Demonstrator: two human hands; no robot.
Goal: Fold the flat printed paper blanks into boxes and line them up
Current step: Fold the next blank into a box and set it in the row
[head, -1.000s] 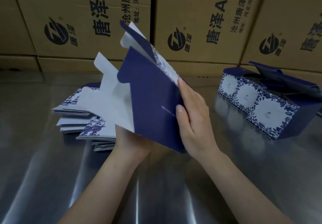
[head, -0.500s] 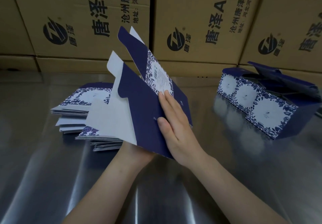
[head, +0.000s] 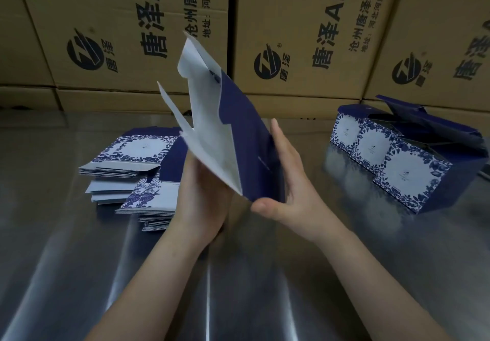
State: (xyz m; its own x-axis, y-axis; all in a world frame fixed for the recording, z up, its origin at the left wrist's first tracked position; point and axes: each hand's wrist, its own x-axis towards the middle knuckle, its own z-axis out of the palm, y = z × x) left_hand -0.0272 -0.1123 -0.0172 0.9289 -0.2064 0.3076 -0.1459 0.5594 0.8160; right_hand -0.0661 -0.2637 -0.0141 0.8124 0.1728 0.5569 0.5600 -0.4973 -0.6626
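Found at far left, on the shiny metal table (head: 53, 247), a loose stack of flat blanks (head: 127, 155), lying flat and unevenly fanned, with blue-and-white flower print on top. Saw just right of that stack the left hand (head: 204, 197), raised off the table and tucked up against the lower left of the blank (head: 249, 139). Could not tell the lie of its fingers, all hidden behind a white panel. Noted the blank itself held in the air at the middle, above the table and touching neither stack nor boxes. Found it tilted, with its top leaning left, and partly opened, with white inner panels to the left, a plain dark blue panel to the right and pointed flaps sticking up at the top. Saw the right hand (head: 289, 181) on the blank's right side, with fingers straight and together along the blue panel and the thumb hooked under the lower corner, pinching that edge. Counted, well apart to the right, three folded boxes (head: 397, 163) standing on the table in a slanting row, side by side and touching. Noted white printed fronts facing the camera and top flaps open and sticking up. Made out behind everything, along the table's far edge, a wall of brown cartons (head: 305, 22) with black lettering and round logos.
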